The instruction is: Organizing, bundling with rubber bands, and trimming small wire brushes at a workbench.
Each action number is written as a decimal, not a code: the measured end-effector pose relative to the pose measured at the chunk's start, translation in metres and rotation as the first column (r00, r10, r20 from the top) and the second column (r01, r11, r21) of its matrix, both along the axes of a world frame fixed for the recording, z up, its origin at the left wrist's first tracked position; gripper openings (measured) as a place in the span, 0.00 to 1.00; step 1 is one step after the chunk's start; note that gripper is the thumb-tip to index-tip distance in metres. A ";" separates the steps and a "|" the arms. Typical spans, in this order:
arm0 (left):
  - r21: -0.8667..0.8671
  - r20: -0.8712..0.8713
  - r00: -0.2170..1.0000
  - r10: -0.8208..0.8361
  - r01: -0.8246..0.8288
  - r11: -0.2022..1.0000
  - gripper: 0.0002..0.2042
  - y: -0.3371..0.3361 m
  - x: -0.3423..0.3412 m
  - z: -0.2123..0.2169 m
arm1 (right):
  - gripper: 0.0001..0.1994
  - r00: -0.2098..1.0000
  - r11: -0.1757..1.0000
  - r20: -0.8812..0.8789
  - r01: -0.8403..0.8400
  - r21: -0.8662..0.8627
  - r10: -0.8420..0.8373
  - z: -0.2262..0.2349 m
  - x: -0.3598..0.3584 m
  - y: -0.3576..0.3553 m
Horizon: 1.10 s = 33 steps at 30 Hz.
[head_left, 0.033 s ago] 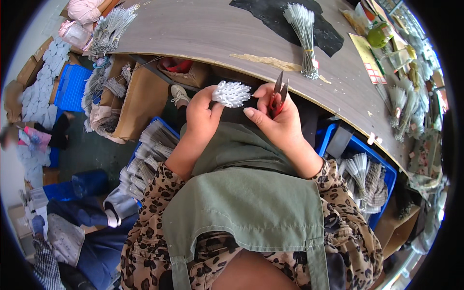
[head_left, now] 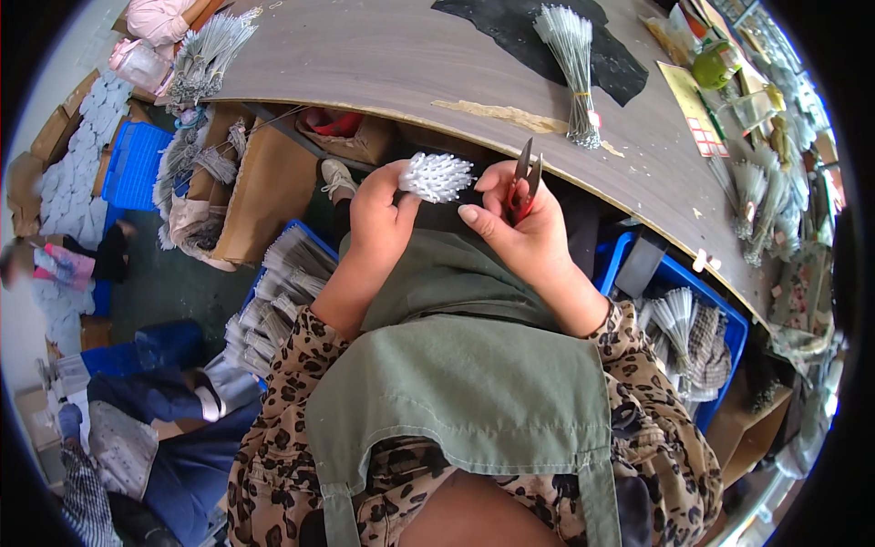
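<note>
The left hand (head_left: 378,214) has its grip closed around a white spiky bunch (head_left: 437,176), held up just in front of the tabletop (head_left: 383,64) edge. The right hand (head_left: 524,228) is closed on small red snips (head_left: 522,182) right beside it, blades pointing up and not cutting yet. I think this bunch is only part way trimmed, though it's hard to see; one tied bundle (head_left: 572,68) lies on top, and many more wait in the blue bins (head_left: 720,319).

Bright, even daylight; soft shadows; fisheye-bent, perhaps slightly blurred toward the rim.
</note>
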<state>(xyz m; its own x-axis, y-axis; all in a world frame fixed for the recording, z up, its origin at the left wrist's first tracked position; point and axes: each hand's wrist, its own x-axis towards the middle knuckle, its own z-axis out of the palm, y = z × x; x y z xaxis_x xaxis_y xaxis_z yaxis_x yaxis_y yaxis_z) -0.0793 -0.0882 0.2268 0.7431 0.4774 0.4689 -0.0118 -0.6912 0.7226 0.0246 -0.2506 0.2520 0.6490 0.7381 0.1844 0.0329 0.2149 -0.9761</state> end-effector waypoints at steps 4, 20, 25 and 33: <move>0.105 0.022 0.998 0.055 -0.057 0.993 0.15 0.001 -0.002 -0.001 | 0.11 0.999 1.000 0.037 0.020 -0.019 -0.019 0.000 -0.008 0.001; -0.093 -0.009 1.000 0.009 -0.010 0.996 0.12 -0.013 -0.004 -0.005 | 0.09 0.985 0.996 0.169 0.026 0.089 -0.040 -0.002 -0.009 0.004; -0.168 0.006 0.999 -0.042 0.042 0.985 0.11 -0.011 -0.002 -0.011 | 0.10 0.994 0.996 0.103 0.013 0.088 -0.022 0.000 -0.012 0.003; -0.205 -0.009 1.000 -0.023 0.020 0.979 0.11 -0.006 0.000 -0.015 | 0.08 0.991 0.995 0.129 0.017 0.095 -0.029 -0.006 -0.013 0.002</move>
<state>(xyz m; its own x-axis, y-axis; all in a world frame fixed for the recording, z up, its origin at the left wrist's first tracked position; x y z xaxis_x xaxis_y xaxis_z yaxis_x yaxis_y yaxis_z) -0.0794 -0.0941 0.2114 0.7588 0.5463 0.3546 -0.0161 -0.5284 0.8488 0.0121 -0.2483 0.2461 0.6317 0.6987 0.3358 0.1642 0.3027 -0.9388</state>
